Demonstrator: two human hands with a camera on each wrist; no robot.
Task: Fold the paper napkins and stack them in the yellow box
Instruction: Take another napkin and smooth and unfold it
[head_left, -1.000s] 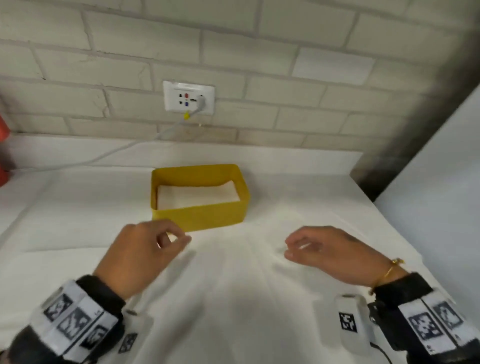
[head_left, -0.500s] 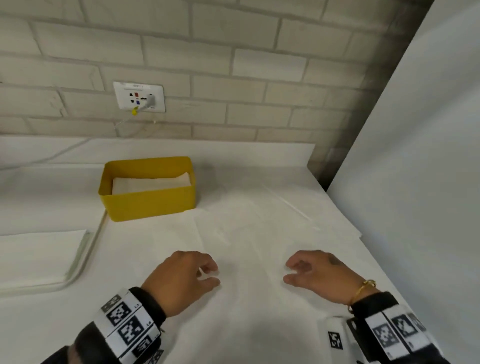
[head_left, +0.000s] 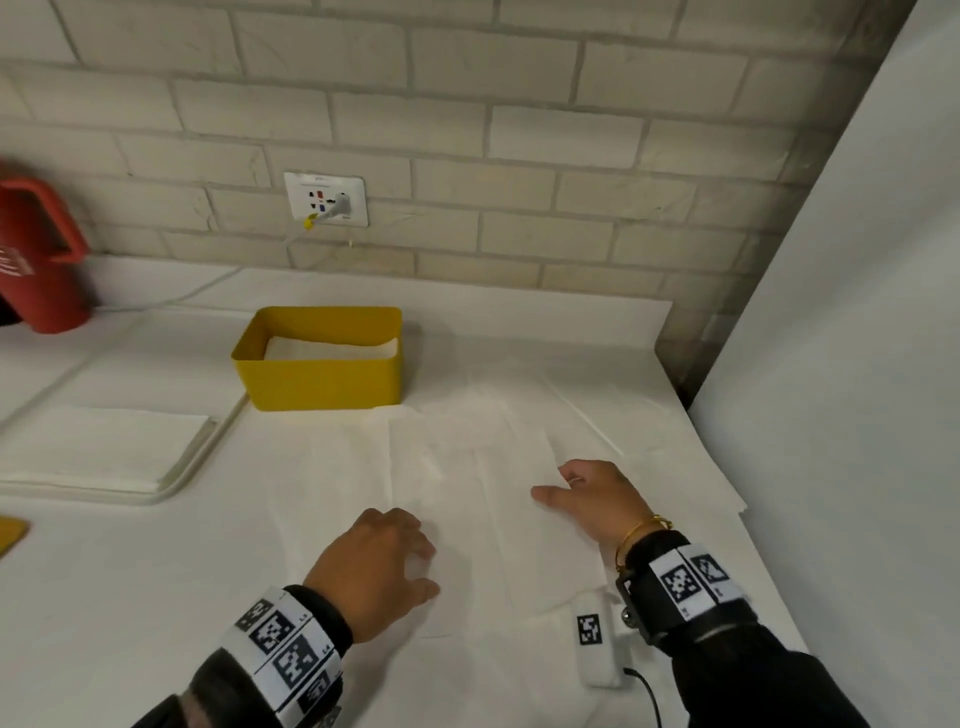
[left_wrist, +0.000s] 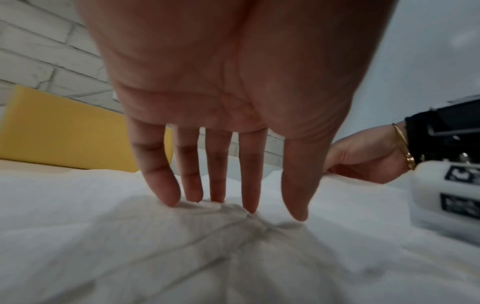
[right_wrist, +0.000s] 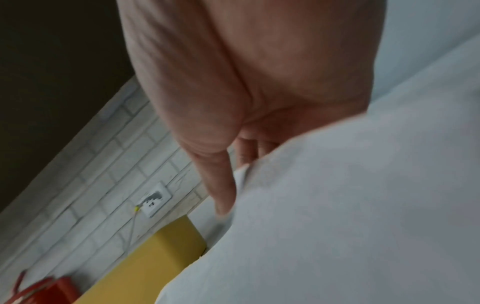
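My left hand (head_left: 371, 574) is down on the unfolded paper napkin (head_left: 467, 483) spread across the near middle of the table (head_left: 104, 597); in the left wrist view the fingers (left_wrist: 166, 181) hang nearly straight and spread, tips touching the white sheet and wrinkling it slightly, gripping nothing. My right hand (head_left: 597, 499) lies to the right of it, a little farther from me, on the same napkin. From the head camera the thumb points left along the paper and the fingers look curled at the far edge of the hand; the right wrist view is blurred, with a fold of white paper rising in front of the fingers (right_wrist: 223, 185), so I cannot tell whether that hand pinches the sheet or only rests on it. Farther out, beyond the napkin's far left corner, stands the yellow box (head_left: 322, 374), and I can see white folded napkins (head_left: 327, 349) lying flat inside it, below the rim. To the left of the box sits a pale tray (head_left: 182, 467) carrying a flat stack of white napkins (head_left: 98, 441). At the far left edge, against the brick wall (head_left: 519, 130), is a red container (head_left: 41, 260), and a white wall socket (head_left: 326, 198) with a plugged cable sits above the box.
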